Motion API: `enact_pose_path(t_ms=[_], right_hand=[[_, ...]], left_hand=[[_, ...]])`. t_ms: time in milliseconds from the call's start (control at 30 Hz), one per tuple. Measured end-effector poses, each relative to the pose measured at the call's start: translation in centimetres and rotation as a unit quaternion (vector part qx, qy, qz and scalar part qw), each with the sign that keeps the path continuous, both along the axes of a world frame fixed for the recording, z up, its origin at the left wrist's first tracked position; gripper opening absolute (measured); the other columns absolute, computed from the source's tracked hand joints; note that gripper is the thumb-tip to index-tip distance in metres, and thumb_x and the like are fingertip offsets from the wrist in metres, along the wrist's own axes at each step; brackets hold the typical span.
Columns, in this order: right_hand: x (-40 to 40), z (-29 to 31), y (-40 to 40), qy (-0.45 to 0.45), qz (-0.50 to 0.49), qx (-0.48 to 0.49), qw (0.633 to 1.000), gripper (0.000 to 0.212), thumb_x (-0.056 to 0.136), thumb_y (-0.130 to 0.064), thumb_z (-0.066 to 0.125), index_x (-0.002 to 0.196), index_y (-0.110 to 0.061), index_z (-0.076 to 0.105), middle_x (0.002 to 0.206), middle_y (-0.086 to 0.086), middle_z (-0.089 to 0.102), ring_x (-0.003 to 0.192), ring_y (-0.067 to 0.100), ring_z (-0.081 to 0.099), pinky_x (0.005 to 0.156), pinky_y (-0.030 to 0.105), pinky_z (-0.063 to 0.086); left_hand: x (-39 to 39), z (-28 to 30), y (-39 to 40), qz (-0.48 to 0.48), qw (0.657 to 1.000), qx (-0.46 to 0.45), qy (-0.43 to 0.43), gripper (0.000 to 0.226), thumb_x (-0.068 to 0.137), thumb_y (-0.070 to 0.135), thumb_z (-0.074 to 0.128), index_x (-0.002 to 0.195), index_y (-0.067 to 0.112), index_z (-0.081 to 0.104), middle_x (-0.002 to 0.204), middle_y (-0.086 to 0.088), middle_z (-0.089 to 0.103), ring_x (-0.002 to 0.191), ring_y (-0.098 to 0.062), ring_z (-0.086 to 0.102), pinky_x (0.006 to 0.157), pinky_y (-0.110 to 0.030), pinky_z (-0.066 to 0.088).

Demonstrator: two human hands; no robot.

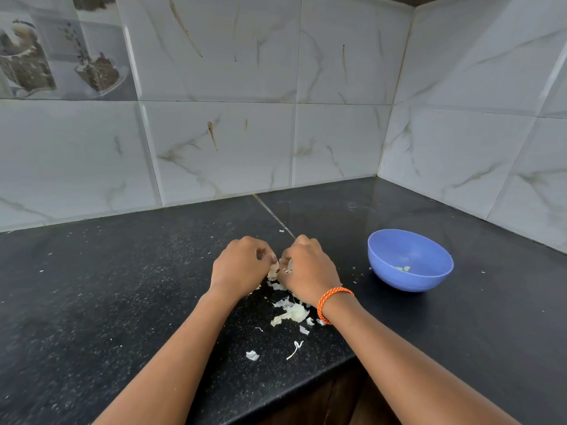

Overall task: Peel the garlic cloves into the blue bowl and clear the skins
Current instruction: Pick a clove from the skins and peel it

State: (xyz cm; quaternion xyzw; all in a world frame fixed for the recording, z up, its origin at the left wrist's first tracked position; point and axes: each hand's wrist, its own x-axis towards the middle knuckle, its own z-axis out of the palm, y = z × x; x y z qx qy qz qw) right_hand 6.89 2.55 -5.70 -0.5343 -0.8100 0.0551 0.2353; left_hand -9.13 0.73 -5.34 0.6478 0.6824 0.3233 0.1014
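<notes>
My left hand (241,265) and my right hand (308,268) meet over the black counter, fingers curled around a garlic piece (277,268) with papery skin showing between them. Which hand carries most of it is hard to tell. Loose garlic skins (291,312) lie scattered under and in front of my wrists, with smaller scraps (252,355) nearer the counter edge. The blue bowl (399,279) stands to the right of my right hand, apart from it, with a few pale peeled cloves (402,268) at its bottom.
The black speckled counter (122,286) runs into a corner of white marble-pattern wall tiles (221,148) behind and to the right. Its front edge (306,381) steps back near my right forearm. An orange braided band (333,299) circles my right wrist.
</notes>
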Motion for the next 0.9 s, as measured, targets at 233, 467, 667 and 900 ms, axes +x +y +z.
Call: enact_pose_path(t_ms=[233,467,667,900], right_hand=[[1.9,2.3,0.1,0.216,0.024,-0.022,0.976,0.012,0.086,-0.020,0.081,0.085,-0.030,0.074,0.097,-0.010,0.066,0.091,0.011,0.062,0.078,0.028,0.053],[5.1,3.0,-0.6,0.271,0.057,-0.039,0.960,0.006,0.089,-0.021,0.085,0.093,-0.020,0.081,0.079,-0.005,0.078,0.071,0.009,0.073,0.065,0.023,0.061],[6.5,2.4,-1.0,0.196,0.051,-0.026,0.979,0.016,0.091,-0.014,0.083,0.104,-0.022,0.084,0.087,-0.008,0.077,0.076,0.008,0.074,0.074,0.023,0.063],[6.9,2.5,-2.2,0.301,0.076,-0.028,0.950,0.008,0.086,-0.018,0.090,0.092,-0.020,0.084,0.082,-0.006,0.080,0.078,0.011,0.077,0.072,0.034,0.067]], left_hand=[[0.3,0.3,-0.2,-0.007,0.996,0.076,-0.049,0.016,0.099,0.024,0.072,0.101,0.037,0.080,0.089,0.017,0.073,0.083,-0.006,0.066,0.068,-0.030,0.048],[1.4,0.2,-0.4,-0.108,0.975,0.101,-0.168,0.022,0.105,0.016,0.067,0.106,0.031,0.083,0.081,0.015,0.080,0.083,-0.007,0.076,0.078,-0.026,0.056],[1.8,-0.2,-0.7,-0.187,0.961,0.095,-0.180,0.022,0.097,0.019,0.079,0.110,0.036,0.084,0.105,0.015,0.080,0.096,-0.012,0.074,0.091,-0.042,0.062],[3.1,-0.2,-1.2,-0.237,0.919,0.034,-0.313,0.018,0.090,0.027,0.088,0.103,0.015,0.085,0.093,-0.005,0.084,0.089,-0.023,0.081,0.087,-0.034,0.062]])
